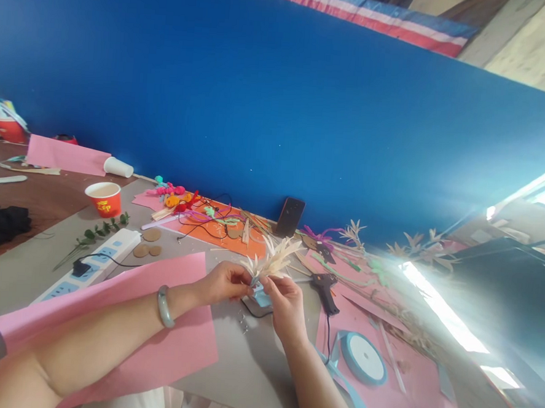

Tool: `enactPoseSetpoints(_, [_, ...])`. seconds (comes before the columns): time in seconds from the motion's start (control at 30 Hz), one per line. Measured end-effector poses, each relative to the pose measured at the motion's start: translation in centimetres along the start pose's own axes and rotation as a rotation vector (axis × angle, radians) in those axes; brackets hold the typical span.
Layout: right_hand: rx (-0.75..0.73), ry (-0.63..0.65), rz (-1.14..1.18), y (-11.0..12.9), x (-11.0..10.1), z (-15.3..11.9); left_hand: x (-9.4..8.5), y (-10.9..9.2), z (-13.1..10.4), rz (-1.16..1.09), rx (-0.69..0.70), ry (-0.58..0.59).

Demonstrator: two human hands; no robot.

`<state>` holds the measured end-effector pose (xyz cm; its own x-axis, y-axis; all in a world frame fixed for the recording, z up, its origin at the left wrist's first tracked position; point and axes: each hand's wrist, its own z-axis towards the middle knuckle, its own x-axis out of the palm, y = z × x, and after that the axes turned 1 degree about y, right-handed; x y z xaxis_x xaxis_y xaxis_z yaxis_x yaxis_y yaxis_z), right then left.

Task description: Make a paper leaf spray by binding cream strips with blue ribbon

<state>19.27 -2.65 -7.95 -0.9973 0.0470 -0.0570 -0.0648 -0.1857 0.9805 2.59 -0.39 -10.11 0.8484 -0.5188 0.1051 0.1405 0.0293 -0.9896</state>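
Note:
Over the middle of the table, both my hands meet at the base of a cream flower (276, 258) with narrow, pointed petals. My left hand (228, 281), below a wrist with a pale bangle (165, 306), pinches the flower's base from the left. From the other side, my right hand (285, 303) closes its thumb and fingers on the lower petals and a light blue ribbon piece (261, 297). The fingers partly cover the ribbon, so I cannot tell how it sits on the stem. Right of my hands lies a black glue gun (325, 292).
A blue ribbon roll (364, 357) lies on pink paper at right, its loose end trailing. A white power strip (93, 267), leafy sprig (98, 233) and red paper cup (103, 200) stand left. A phone (291, 217) leans against the blue partition (242, 91).

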Motion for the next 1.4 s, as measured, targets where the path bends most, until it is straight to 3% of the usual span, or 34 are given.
enactPoseSetpoints(0.53, [-0.056,-0.001,0.053,0.3,0.0,0.1,0.4,-0.6,-0.2,-0.07,0.017,0.019])
enactPoseSetpoints(0.77, [0.016,0.021,0.135,-0.5,-0.2,0.2,0.6,-0.7,-0.2,-0.077,0.007,0.023])
enactPoseSetpoints(1.03, [-0.035,0.102,-0.013,-0.9,-0.3,0.4,0.3,-0.6,0.0,0.0,0.075,-0.196])
enactPoseSetpoints(1.2, [-0.049,0.087,-0.037,-1.0,-0.1,0.2,0.4,-0.3,0.0,0.067,0.094,-0.206])
enactPoseSetpoints(1.4, [-0.129,0.051,-0.116,-0.7,0.2,0.1,0.6,-0.1,-0.2,0.284,0.27,-0.315])
